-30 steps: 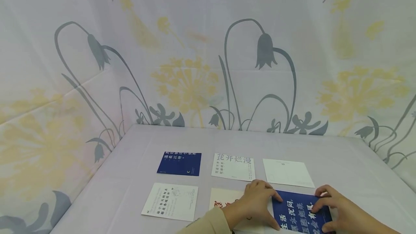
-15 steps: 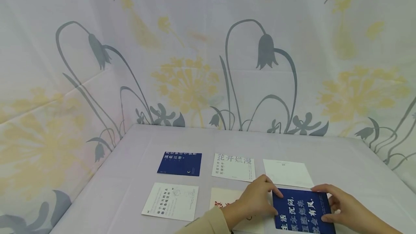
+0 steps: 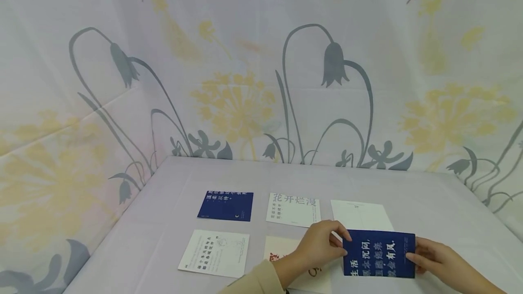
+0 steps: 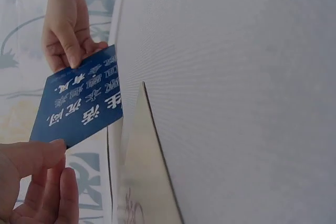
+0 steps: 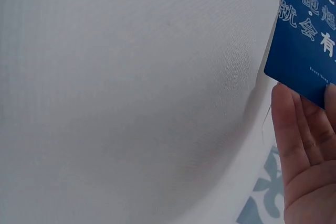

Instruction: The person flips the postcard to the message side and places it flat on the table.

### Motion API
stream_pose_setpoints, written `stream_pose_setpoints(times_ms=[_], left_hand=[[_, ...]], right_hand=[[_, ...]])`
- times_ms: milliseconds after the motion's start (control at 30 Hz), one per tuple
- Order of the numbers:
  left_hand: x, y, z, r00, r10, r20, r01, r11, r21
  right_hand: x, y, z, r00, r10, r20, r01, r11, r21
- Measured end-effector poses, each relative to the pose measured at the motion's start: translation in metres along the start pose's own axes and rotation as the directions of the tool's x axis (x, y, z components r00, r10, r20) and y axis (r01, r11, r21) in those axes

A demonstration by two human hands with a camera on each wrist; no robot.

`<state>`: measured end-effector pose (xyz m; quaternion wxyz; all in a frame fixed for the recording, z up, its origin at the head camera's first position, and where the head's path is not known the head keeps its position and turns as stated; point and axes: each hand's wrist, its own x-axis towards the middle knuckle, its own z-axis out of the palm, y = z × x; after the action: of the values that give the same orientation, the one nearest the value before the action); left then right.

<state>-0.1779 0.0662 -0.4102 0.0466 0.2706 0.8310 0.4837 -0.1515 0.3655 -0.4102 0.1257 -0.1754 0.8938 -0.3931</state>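
Observation:
A dark blue postcard with white Chinese lettering [image 3: 380, 254] is held up off the table, tilted towards the head camera. My left hand [image 3: 320, 248] pinches its left edge between thumb and fingers. On the opposite edge, my right hand [image 3: 435, 260] grips it with the thumb in front and the fingers behind. In the left wrist view the blue postcard [image 4: 79, 98] spans the space between both hands. Partly under my left forearm lies a cream card with red lettering [image 3: 278, 249]. Behind the held card, a mostly white card [image 3: 359, 214] lies flat, its near edge partly covered.
Further cards lie flat on the pale cloth-covered table [image 3: 163, 221]: a blue one [image 3: 226, 207] at back left, a white one with grey lettering [image 3: 293, 210] at back middle, and a white one with black lettering [image 3: 216, 254] at front left. A flower-printed curtain [image 3: 253, 67] surrounds the table.
The blue postcard has risen from the table and tilted up between both hands. My right hand has moved from fingers on its face to gripping its right edge.

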Motion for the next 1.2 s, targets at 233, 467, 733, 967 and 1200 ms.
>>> stream_pose_setpoints(times_ms=[233, 467, 733, 967, 1200], left_hand=[[-0.001, -0.002, -0.001, 0.995, -0.093, -0.047, 0.088, 0.992, -0.089], [0.000, -0.003, -0.003, 0.988, -0.151, -0.010, 0.150, 0.984, -0.093], [-0.001, -0.004, -0.005, 0.981, -0.196, -0.007, 0.193, 0.974, -0.114], [-0.001, -0.006, -0.008, 0.978, -0.207, 0.018, 0.206, 0.956, -0.208], [-0.002, -0.006, -0.009, 0.969, -0.246, 0.033, 0.246, 0.934, -0.258]], right_hand=[[-0.002, 0.001, -0.001, 0.998, 0.066, -0.024, -0.067, 0.998, -0.021], [-0.005, -0.005, 0.003, 0.961, 0.186, -0.203, -0.213, 0.970, -0.120], [-0.010, -0.001, -0.007, 0.988, 0.128, -0.086, -0.119, 0.987, 0.104], [-0.012, 0.011, -0.015, 0.997, -0.030, 0.078, -0.006, 0.904, 0.427], [-0.012, 0.015, -0.015, 0.994, -0.026, 0.107, -0.030, 0.868, 0.495]])
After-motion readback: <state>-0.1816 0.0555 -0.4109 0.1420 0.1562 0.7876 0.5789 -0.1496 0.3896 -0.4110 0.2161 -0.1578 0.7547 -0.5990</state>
